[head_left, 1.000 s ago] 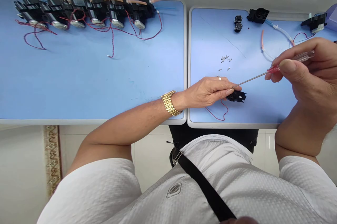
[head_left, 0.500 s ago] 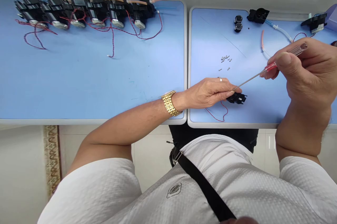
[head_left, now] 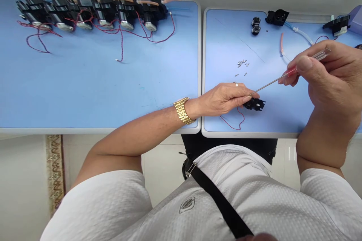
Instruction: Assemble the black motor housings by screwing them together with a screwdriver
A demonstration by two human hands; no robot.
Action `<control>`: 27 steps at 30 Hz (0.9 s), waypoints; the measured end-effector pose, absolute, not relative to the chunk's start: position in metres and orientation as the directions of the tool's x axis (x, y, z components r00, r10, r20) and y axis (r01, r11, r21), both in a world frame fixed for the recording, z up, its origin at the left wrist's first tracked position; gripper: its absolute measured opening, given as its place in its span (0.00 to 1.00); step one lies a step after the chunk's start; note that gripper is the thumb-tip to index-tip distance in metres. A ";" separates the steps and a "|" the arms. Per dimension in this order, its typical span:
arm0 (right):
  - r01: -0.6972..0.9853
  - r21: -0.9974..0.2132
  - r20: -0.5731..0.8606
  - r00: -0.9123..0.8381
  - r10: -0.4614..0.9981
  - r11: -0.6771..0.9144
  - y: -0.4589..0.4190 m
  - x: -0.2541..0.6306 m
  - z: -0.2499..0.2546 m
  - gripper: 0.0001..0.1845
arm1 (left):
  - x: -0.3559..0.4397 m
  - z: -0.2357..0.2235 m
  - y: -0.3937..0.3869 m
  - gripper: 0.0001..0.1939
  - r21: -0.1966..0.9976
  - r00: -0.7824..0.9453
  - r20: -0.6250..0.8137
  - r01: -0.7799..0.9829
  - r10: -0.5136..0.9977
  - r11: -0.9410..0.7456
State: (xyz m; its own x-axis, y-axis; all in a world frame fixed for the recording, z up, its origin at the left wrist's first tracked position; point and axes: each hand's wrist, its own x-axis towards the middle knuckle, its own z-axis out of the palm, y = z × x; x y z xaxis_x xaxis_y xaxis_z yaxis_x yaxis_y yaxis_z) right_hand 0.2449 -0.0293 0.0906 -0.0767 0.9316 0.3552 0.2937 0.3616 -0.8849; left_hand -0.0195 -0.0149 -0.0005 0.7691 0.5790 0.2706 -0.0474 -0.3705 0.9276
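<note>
A small black housing (head_left: 254, 103) is held on the right-hand counter (head_left: 226, 45), near its front edge, by the left hand (head_left: 223, 99), its fingers (head_left: 246, 99) clenched over the housing's left end. A red twisted wire (head_left: 232, 122) trails from it toward the front edge. The housing lies roughly side to side, with its notched end pointing right. A screwdriver (head_left: 271, 82) is gripped by the right hand (head_left: 333, 79), its shaft slanting down and left, with the tip brought to the housing beside the left fingers; contact is hidden from view. Six wired units (head_left: 90, 13) are lined up along the far edge of the left counter (head_left: 85, 82) and appear to be finished. More work appears to be left: loose screws (head_left: 241, 65) are scattered mid-counter, while two round black parts (head_left: 256, 25), another housing (head_left: 277, 17) and a clear tube (head_left: 299, 31) are laid out at the far edge, apparently not yet fitted.
</note>
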 end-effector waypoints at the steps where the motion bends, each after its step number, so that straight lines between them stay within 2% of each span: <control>1: 0.289 -0.885 0.361 -0.071 0.930 0.365 -0.029 0.245 0.090 0.05 | -0.020 -0.001 -0.015 0.25 0.933 0.766 0.266 -0.051 0.586 -0.357; 12: 0.270 -0.849 0.470 -0.006 0.883 0.454 -0.027 0.241 0.087 0.07 | -0.019 -0.004 -0.014 0.24 0.973 0.756 0.213 -0.109 0.619 -0.203; 18: 0.234 -0.797 0.591 0.108 0.800 0.557 -0.021 0.236 0.080 0.09 | -0.021 0.006 -0.014 0.32 0.986 0.755 -0.055 -0.061 0.654 0.154; 21: 0.255 -0.743 0.664 0.164 0.730 0.619 -0.021 0.232 0.078 0.14 | -0.022 0.006 -0.010 0.36 0.960 0.741 -0.111 -0.093 0.662 0.265; 27: 0.313 -0.776 0.615 0.184 0.767 0.547 -0.032 0.223 0.090 0.20 | -0.024 0.004 -0.007 0.33 0.964 0.758 -0.032 -0.148 0.651 0.219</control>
State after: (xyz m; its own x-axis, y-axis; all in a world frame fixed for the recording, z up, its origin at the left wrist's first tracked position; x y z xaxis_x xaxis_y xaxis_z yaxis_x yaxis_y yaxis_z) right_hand 0.2234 -0.0325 0.0898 0.1838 0.7669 0.6148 0.3132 0.5472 -0.7762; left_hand -0.0235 -0.0072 0.0043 0.7582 0.6512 -0.0319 -0.1477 0.2192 0.9644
